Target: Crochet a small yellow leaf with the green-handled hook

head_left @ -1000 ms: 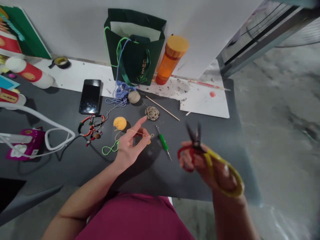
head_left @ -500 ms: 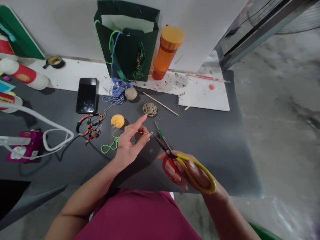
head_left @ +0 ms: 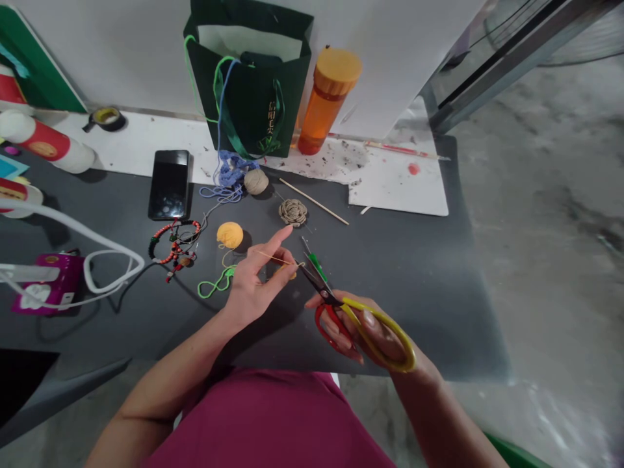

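Note:
My left hand (head_left: 254, 281) pinches a thin yellow yarn (head_left: 275, 259) between thumb and fingers, its index finger stretched forward. A short end of the yarn sticks out past the fingertips. My right hand (head_left: 358, 328) holds a pair of scissors (head_left: 325, 296) with one red and one yellow handle. The dark blade tips meet the yarn end beside my left fingertips; whether they touch it I cannot tell. A green-handled tool (head_left: 318, 267) lies partly hidden behind the blades. Beyond my left hand are a yellow yarn ball (head_left: 229, 235) and a coiled brown crocheted piece (head_left: 293, 212).
Around the grey table (head_left: 414, 279) lie a phone (head_left: 169, 185), beaded bracelets (head_left: 174, 244), green cord (head_left: 214, 286), blue yarn (head_left: 231, 174), a beige yarn ball (head_left: 256, 182) and a wooden stick (head_left: 314, 201). A dark green paper bag (head_left: 244, 97) and an orange bottle (head_left: 327, 97) stand behind.
My left hand has shifted slightly right with the yarn. The scissors in my right hand have moved slightly left, and their tips now overlap the yarn end.

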Action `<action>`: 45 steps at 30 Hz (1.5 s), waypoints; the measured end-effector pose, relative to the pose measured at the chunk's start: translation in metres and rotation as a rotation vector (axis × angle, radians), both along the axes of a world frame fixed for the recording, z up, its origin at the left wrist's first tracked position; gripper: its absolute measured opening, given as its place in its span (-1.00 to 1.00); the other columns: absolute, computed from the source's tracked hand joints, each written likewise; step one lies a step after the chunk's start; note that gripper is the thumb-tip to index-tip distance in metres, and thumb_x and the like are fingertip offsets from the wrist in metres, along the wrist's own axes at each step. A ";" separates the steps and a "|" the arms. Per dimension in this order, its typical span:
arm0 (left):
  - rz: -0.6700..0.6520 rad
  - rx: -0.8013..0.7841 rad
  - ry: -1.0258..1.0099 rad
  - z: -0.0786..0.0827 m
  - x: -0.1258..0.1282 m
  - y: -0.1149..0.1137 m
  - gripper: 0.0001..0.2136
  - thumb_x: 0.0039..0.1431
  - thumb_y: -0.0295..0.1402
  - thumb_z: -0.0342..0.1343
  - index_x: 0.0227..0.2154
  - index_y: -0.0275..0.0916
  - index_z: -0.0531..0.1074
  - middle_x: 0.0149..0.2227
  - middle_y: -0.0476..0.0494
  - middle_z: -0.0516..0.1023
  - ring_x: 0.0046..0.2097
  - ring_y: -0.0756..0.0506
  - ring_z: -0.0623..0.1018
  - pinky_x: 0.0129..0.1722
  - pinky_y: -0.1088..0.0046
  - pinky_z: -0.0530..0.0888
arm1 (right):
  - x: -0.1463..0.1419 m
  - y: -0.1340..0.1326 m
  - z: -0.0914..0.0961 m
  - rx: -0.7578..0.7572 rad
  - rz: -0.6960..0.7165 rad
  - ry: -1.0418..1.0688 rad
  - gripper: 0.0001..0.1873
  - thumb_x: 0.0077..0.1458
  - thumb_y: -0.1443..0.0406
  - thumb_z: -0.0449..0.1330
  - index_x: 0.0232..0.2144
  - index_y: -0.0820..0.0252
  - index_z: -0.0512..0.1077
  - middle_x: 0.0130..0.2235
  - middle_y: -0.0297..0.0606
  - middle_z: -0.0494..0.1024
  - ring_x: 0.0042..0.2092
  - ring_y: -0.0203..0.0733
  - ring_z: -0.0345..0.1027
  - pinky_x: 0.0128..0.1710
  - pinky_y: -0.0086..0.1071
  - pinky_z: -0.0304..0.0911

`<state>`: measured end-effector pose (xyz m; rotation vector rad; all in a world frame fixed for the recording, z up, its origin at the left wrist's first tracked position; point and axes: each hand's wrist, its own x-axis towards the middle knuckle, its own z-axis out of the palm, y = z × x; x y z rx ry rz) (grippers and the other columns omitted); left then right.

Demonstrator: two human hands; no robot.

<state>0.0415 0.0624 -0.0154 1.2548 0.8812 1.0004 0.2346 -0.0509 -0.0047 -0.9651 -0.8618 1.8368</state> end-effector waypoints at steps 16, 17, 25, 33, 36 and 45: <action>-0.174 -0.182 -0.166 -0.005 0.001 0.002 -0.42 0.12 -0.32 0.42 0.24 -0.14 0.51 -0.34 -0.04 0.58 -0.33 0.01 0.47 -0.19 0.41 0.51 | -0.019 0.001 -0.024 0.039 -0.153 0.156 -0.41 0.15 -0.19 0.24 -0.06 0.13 0.56 -0.50 -0.46 0.23 -0.59 -0.44 -0.05 -0.72 -0.53 -0.09; -0.185 -0.207 -0.179 -0.005 0.001 0.002 -0.41 0.12 -0.32 0.42 0.24 -0.14 0.51 -0.34 -0.03 0.56 -0.34 0.02 0.45 -0.19 0.42 0.50 | -0.022 0.001 -0.025 0.032 -0.156 0.186 -0.41 0.18 -0.20 0.20 -0.07 0.12 0.56 -0.51 -0.46 0.23 -0.61 -0.45 -0.08 -0.73 -0.52 -0.10; -0.202 -0.273 -0.174 -0.003 -0.001 0.004 -0.39 0.10 -0.35 0.42 0.25 -0.15 0.49 -0.34 -0.03 0.52 -0.35 0.03 0.42 -0.23 0.45 0.48 | -0.027 0.002 -0.032 -0.003 -0.190 0.156 -0.46 0.14 -0.17 0.27 -0.07 0.08 0.57 -0.48 -0.42 0.28 -0.58 -0.41 -0.08 -0.71 -0.47 -0.13; -0.201 -0.231 -0.174 -0.006 0.001 0.002 -0.40 0.11 -0.37 0.40 0.25 -0.16 0.49 -0.35 -0.02 0.54 -0.34 0.03 0.45 -0.24 0.48 0.48 | -0.025 0.004 -0.029 0.019 -0.164 0.190 -0.49 0.21 -0.12 0.25 -0.10 0.17 0.57 -0.59 -0.54 0.20 -0.67 -0.50 -0.14 -0.74 -0.54 -0.15; -0.224 -0.197 -0.162 -0.007 0.001 0.001 -0.41 0.13 -0.39 0.38 0.25 -0.14 0.49 -0.35 -0.01 0.53 -0.34 0.03 0.46 -0.25 0.48 0.49 | -0.025 0.003 -0.028 0.007 -0.163 0.161 -0.49 0.21 -0.12 0.25 -0.11 0.18 0.57 -0.61 -0.55 0.19 -0.68 -0.50 -0.13 -0.72 -0.55 -0.14; -0.253 -0.260 -0.156 -0.002 0.001 0.000 -0.41 0.12 -0.45 0.36 0.25 -0.16 0.49 -0.35 -0.01 0.50 -0.35 0.03 0.46 -0.31 0.49 0.50 | -0.027 0.001 -0.028 -0.023 -0.203 0.046 -0.43 0.14 -0.18 0.28 -0.23 0.23 0.55 -0.70 -0.61 0.12 -0.72 -0.51 -0.19 -0.75 -0.52 -0.17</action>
